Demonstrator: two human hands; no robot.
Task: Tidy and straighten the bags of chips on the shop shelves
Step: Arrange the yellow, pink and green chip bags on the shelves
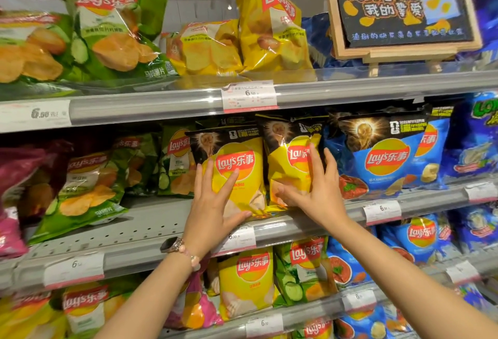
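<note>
reaching up to the middle shelf [151, 226], both hands were on yellow bags of chips. the left hand [213, 201] lay flat with fingers straight and spread on the front of the left yellow bag [239, 174], its thumb hooked along the bag's bottom edge at the shelf lip; it pressed rather than gripped. that bag stood upright, its long axis vertical, logo facing out toward the near side, top edge dark with a trophy print. the right hand [315, 190] was spread open too, fingers straight and pointing up, against the right yellow bag [291, 160], thumb stretched left across the bag's lower front. this second bag also stood on end, long axis vertical, though it was turned slightly, its face angled to the left, and it touched the first bag along their shared side. a watch [171, 244] and a bead bracelet [192, 256] sat on the left wrist.

just right of the pair, a blue bag [382, 158] stood upright facing out. to the left, a green bag [86, 190] lay tipped back on the shelf, its top leaning far and left. on the top shelf a tall yellow bag [272, 28] stood leaning to the left, beside a framed chalkboard sign [398, 7]. price tags [249, 95] hung on the shelf rails.
</note>
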